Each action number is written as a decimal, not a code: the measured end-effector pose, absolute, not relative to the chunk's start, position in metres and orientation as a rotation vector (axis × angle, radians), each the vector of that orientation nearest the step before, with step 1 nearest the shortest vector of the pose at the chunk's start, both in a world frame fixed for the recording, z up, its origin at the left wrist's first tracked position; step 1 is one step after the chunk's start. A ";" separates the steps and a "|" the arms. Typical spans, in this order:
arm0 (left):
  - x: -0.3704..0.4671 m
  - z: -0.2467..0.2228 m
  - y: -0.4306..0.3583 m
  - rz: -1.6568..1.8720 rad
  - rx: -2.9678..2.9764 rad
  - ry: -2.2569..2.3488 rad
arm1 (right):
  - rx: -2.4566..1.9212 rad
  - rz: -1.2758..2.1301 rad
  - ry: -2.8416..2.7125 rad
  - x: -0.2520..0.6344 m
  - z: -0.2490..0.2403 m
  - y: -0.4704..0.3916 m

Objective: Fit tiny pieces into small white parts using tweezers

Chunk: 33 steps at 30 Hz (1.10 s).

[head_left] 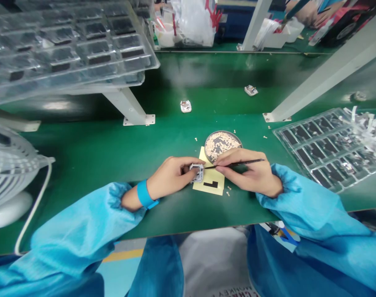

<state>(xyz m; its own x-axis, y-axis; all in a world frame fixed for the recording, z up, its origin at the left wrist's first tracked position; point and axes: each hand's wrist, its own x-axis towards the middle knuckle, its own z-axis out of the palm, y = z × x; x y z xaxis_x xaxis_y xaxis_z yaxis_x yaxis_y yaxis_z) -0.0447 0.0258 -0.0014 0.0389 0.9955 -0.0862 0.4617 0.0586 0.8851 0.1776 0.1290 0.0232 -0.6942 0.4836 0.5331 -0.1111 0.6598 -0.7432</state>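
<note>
Pinched by its edges in the left hand (171,178) over the yellow card (210,184), the small white frame (196,172), judged light, stiff and fragile, is met by thin tweezers (237,163) gripped in the right hand (251,175), beside the dish (222,144) of tiny parts.

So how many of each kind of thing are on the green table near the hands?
Small white parts: 3, one held in the left hand at, two loose at and
Round dish of tiny pieces: 1
Yellow note: 1
Thin tool in the right hand: 1
Total: 6
</note>
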 end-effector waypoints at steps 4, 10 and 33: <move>-0.044 -0.004 0.026 0.909 1.439 1.522 | -0.168 0.950 -2.198 0.177 0.021 0.129; -0.044 -0.006 0.026 0.921 1.427 1.534 | -0.107 0.933 -2.243 0.177 0.021 0.130; -0.045 -0.002 0.026 0.860 1.384 1.490 | -0.173 1.067 -2.146 0.176 0.021 0.127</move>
<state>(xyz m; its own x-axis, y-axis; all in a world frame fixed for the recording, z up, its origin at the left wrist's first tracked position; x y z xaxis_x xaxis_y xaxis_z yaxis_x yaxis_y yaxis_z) -0.0455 0.0259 -0.0025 0.0314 0.9877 -0.1530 0.3615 0.1315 0.9231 0.1760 0.1267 0.0207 -0.7304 0.4108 0.5456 -0.1868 0.6483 -0.7381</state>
